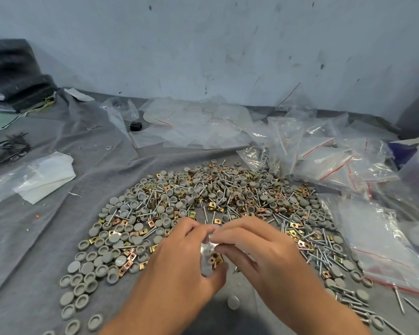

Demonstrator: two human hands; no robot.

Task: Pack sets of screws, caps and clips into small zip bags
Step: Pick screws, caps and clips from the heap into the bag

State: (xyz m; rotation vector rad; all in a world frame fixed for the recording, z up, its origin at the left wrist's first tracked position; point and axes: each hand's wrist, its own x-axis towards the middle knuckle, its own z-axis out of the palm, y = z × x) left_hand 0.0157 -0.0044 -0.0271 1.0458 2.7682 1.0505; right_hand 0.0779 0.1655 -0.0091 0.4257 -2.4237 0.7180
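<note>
I pinch a small bag (209,252) between my left hand (179,257) and right hand (259,252). Clips show inside it, above the pile (203,197).

No text to call here; nothing readable on the zip bags (324,151), none on the wall (203,44); no labels, brands or numbers show anywhere on the grey cloth (46,238).
</note>
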